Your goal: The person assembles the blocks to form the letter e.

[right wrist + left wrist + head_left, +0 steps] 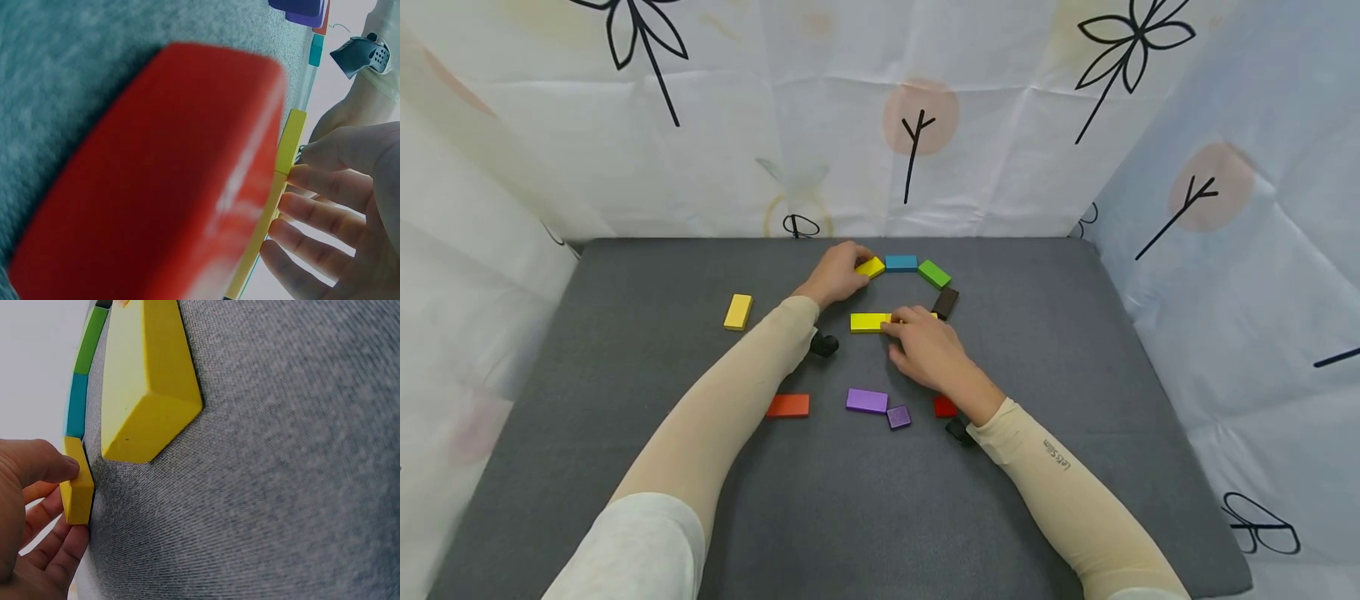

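My left hand pinches a yellow block between thumb and fingers as it lies on the table. That block meets the left end of a blue block. From there a green block and a dark brown block continue the curve to the right. Below the curve, my right hand touches a straight row of two yellow blocks with outstretched fingertips. The hand covers part of this row in the head view, while its left block shows plainly.
Nearer me lie an orange-red block, a long purple block, a small purple block and a red block beside my right wrist. A lone yellow block lies left of my left forearm. Patterned cloth borders the grey table.
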Tool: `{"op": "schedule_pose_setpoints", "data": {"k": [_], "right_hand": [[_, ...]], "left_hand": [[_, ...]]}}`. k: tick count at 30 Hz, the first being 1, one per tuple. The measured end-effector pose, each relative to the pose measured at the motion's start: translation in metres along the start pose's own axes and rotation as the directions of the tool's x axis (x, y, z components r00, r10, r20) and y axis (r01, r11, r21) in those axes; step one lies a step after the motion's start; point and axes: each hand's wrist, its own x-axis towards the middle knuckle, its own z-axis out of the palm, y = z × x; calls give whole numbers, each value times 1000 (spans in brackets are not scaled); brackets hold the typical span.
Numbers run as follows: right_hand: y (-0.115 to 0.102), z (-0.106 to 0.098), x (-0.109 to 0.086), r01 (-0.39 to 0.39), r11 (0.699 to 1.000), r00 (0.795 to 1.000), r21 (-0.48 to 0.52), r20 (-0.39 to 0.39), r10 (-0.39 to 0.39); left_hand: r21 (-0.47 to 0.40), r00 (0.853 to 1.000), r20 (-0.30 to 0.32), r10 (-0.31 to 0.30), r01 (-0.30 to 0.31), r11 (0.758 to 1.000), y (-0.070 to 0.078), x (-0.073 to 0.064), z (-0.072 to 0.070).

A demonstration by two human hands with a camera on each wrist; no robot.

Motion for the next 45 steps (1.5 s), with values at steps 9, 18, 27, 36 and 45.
{"op": "schedule_pose_setpoints", "data": {"k": [9, 18, 27, 36, 45], "right_hand": [[1, -1, 0, 4, 1000, 1000, 21, -12, -3], [2, -1, 0, 2, 1000, 1000, 16, -8, -2], [1, -1, 0, 8, 1000, 1000, 22, -14, -8], [-2, 0, 0, -2, 1000, 1000, 26, 10, 2], [-2, 0, -2, -14, 1000, 1000, 23, 1, 14]], "left_hand": [[3, 1000, -2, -6, 6, 1000, -1, 2, 2], [8, 1000, -1, -15, 15, 1000, -2, 2, 3], [-3, 1000, 4, -7, 7, 1000, -2, 1, 2], [-72, 1000, -6, -20, 20, 997, -16, -17, -15], [-154, 997, -69, 19, -30, 988, -19, -48, -49]]}}
